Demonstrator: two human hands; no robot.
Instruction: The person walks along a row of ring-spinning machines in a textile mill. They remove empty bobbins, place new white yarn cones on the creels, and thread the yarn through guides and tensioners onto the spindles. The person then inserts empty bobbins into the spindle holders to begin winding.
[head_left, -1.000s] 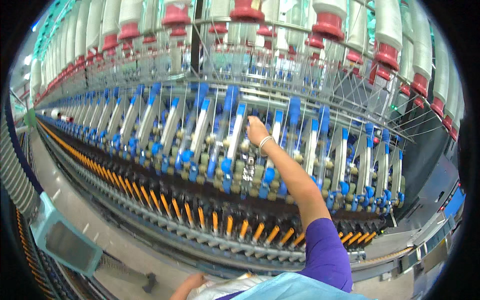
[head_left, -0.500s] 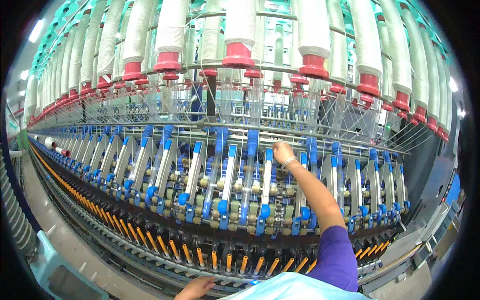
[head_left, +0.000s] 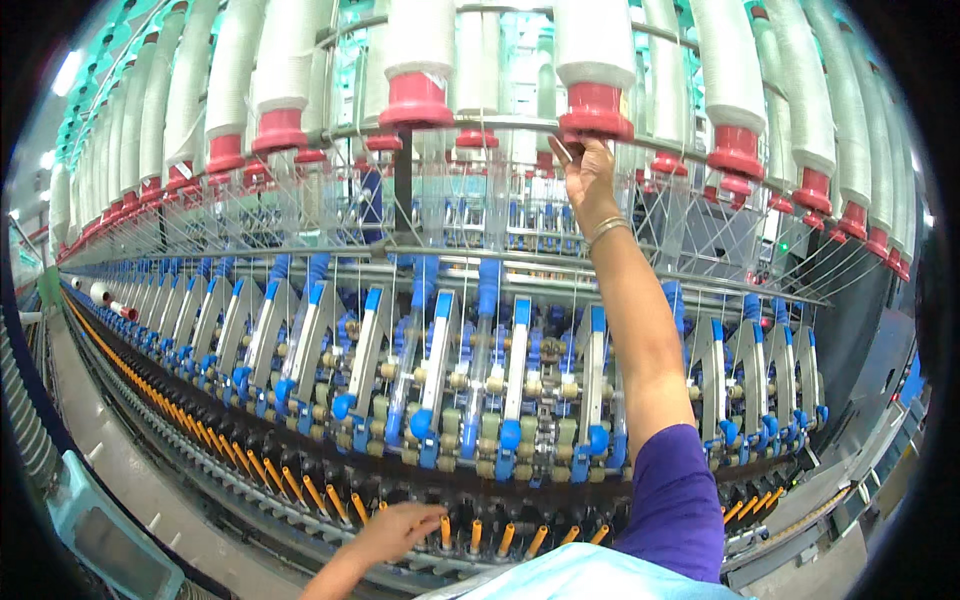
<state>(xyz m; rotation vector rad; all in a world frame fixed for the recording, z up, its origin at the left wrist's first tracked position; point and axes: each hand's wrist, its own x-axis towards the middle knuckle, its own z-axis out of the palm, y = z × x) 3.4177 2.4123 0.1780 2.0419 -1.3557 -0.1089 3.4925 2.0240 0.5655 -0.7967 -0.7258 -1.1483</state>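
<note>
My right hand (head_left: 588, 172) is raised to the red foot (head_left: 597, 108) of a hanging white roving bobbin (head_left: 595, 40). Its fingertips meet the foot's underside, one finger pointing up and left, the others bent. Whatever they pinch is too small to make out. Low down, my left hand (head_left: 398, 530) is open, its fingers stretched loosely toward an orange spindle tube (head_left: 446, 532) in the front row. I cannot tell whether they touch it. Between the hands stand grey drafting arms with blue tips, such as this drafting arm (head_left: 517, 375), over rollers and clear tubes.
More white bobbins (head_left: 280, 50) hang in rows overhead. A metal rail (head_left: 470, 256) crosses below them, with thin strands slanting down. At lower left are a teal-framed panel (head_left: 110, 530) and a ribbed grey hose (head_left: 30, 385). A dark machine cabinet (head_left: 850, 370) stands at right.
My right hand has risen from the drafting arms to the bobbin's red foot. My left hand has moved up to the orange tubes. The view has shifted slightly.
</note>
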